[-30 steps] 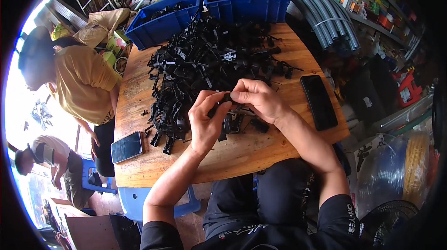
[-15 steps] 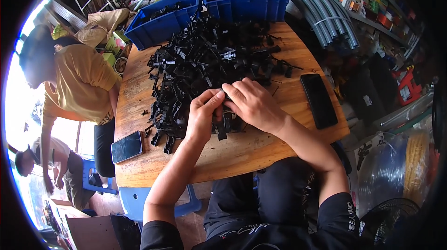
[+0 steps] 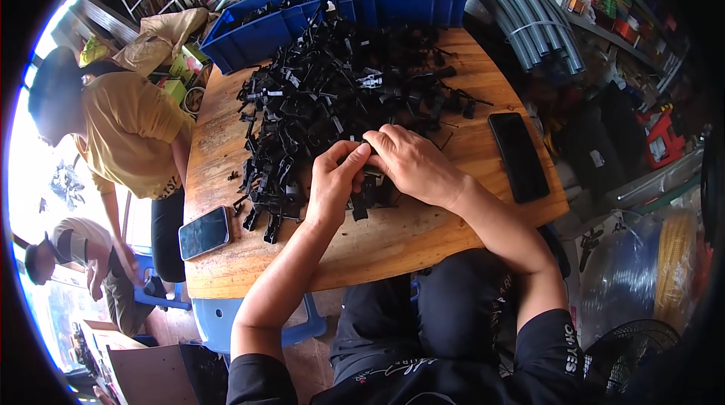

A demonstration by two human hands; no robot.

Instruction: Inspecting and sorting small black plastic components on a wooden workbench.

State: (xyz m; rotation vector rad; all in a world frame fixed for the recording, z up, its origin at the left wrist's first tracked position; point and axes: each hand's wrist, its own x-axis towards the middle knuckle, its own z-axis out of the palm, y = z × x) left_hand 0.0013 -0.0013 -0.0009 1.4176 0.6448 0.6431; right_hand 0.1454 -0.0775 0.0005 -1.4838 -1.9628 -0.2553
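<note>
My left hand (image 3: 333,178) and my right hand (image 3: 417,163) meet over the near side of a big pile of black plastic parts (image 3: 340,95). Both are closed, thumbs and fingertips pinched together on a small black part that the fingers mostly hide. Just below them a black clip-like piece (image 3: 364,197) shows; whether it is held or lies on the table I cannot tell. The pile covers much of the wooden table (image 3: 325,265), with many pieces overlapping.
Two blue bins (image 3: 400,9) with black parts stand at the table's far edge. Phones lie at left (image 3: 205,234) and right (image 3: 519,157). Grey hose coils (image 3: 532,20) hang beyond the far right corner. At left a person in yellow (image 3: 132,122) bends beside the table; another person (image 3: 91,258) is lower left.
My hands stay pinched together at nearly the same spot, with slightly shifted fingers. The person in yellow has moved an arm; the other person has shifted slightly.
</note>
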